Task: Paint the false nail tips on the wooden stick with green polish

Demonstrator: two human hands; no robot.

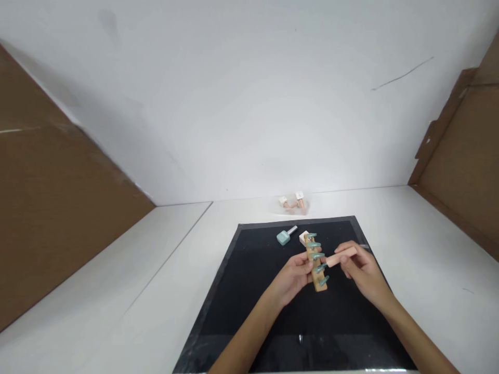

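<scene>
Above the middle of the black, glossy rectangular mat (230, 317) on the white desk (156, 291), the left hand (292, 280) is gripping a narrow, honey-coloured wooden strip (320, 286) by its edges, fingers closed around its middle. Five glossy teal nail-shaped tips (317, 255) are lining it. The right hand (366, 272) is pinching a slim, pale peach stick (342, 256), its end lying close to one tip; whether they are touching is hard to tell.

The strip is probably handling as light and stiff, best held by its bare edges, since the tips look smooth, thin and easily knocked. The stick seems light too, suiting a fingertip pinch.

Near the mat's far edge, a teal bottle with a silver cap (284, 237) and a small white block (303, 238) are resting.
</scene>
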